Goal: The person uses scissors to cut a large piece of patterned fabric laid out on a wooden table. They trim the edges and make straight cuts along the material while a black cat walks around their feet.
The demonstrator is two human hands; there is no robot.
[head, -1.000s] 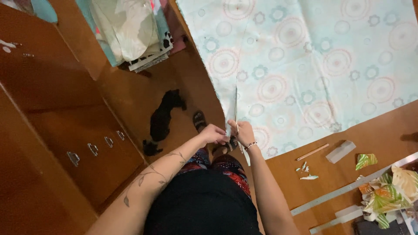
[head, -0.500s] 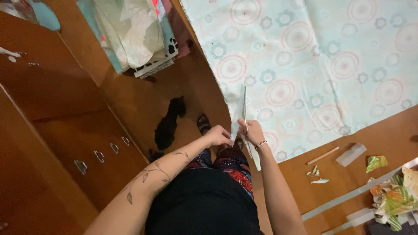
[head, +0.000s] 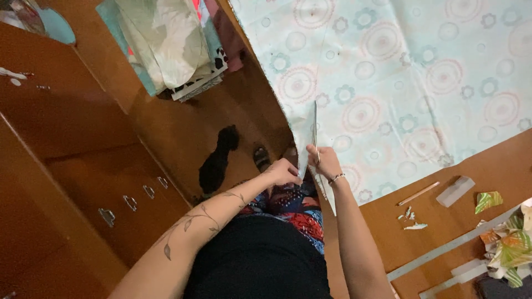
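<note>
My right hand (head: 323,162) is closed on the scissors (head: 315,130), cutting into the patterned fabric (head: 399,83) at the worktop (head: 421,243) edge; my left hand (head: 284,171) pinches the hanging flap. The cut looks barely begun, most cloth uncut.

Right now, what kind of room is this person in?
Probably a home sewing or craft room. A big patterned fabric is spread over a wooden table, both hands, left hand and right hand, grip its edge, and folded cloths, fabric scraps and a pencil lie nearby.
</note>
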